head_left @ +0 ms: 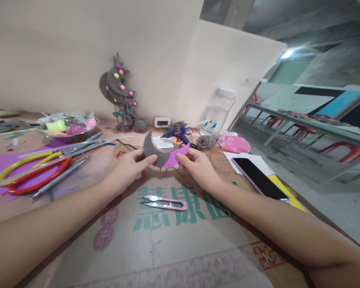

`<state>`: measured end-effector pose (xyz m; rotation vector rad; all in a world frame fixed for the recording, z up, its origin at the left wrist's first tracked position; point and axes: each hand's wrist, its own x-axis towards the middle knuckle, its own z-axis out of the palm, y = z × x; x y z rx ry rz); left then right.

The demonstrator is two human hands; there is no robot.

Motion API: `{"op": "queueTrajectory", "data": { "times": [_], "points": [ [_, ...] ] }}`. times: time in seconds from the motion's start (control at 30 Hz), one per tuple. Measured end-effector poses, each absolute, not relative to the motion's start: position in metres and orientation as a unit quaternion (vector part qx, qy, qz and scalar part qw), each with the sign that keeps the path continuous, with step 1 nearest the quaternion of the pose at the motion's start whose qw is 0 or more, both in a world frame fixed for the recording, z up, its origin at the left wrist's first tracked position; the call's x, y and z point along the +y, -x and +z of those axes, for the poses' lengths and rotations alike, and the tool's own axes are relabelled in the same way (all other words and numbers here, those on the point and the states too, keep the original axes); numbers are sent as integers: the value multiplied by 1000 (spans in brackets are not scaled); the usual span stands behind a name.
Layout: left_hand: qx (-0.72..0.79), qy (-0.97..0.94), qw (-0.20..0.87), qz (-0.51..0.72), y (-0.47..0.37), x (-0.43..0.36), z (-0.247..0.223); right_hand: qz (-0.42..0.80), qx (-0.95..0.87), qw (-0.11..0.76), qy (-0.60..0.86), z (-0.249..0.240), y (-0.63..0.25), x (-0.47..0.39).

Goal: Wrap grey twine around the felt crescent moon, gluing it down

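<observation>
Between my two hands is a crescent (154,151), its left part wrapped in grey yarn and its right end bare purple. My left hand (137,162) pinches the grey-wrapped side with thumb and fingers. At the purple tip, my right hand (197,163) grips with the thumb in front and the fingers behind. Below the crescent, pink thread snips (168,203) lie on the printed cardboard (132,248). Just behind it are a blue glue gun (177,132) and a ball of grey yarn (207,141).
To the left lie red and yellow handled scissors (42,176), a pen (61,177) and a metal bowl (67,134) of supplies. A grey moon ornament (117,84) leans on the wall beside a small clock (162,122). On the right are a water bottle (216,114) and a phone (259,178).
</observation>
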<state>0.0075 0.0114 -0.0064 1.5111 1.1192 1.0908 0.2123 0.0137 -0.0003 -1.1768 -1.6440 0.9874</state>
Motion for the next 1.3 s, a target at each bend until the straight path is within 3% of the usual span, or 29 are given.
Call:
{"op": "queueTrajectory", "data": {
  "times": [0.33, 0.5, 0.6, 0.8, 1.3],
  "points": [
    [429, -598, 492, 466, -10, 12, -8, 364, -693, 412, 466, 1, -209, 7],
    [440, -625, 463, 450, -9, 11, -9, 382, -662, 463, 450, -1, -211, 14],
    [444, -634, 455, 441, -10, 9, -8, 318, -680, 498, 434, 0, -213, 18],
    [447, -650, 425, 444, -12, 6, -2, 188, -784, 431, 406, 2, -213, 15],
    [426, -637, 454, 455, -13, 8, -4, 228, -746, 453, 431, -2, -212, 19]
  ]
}}
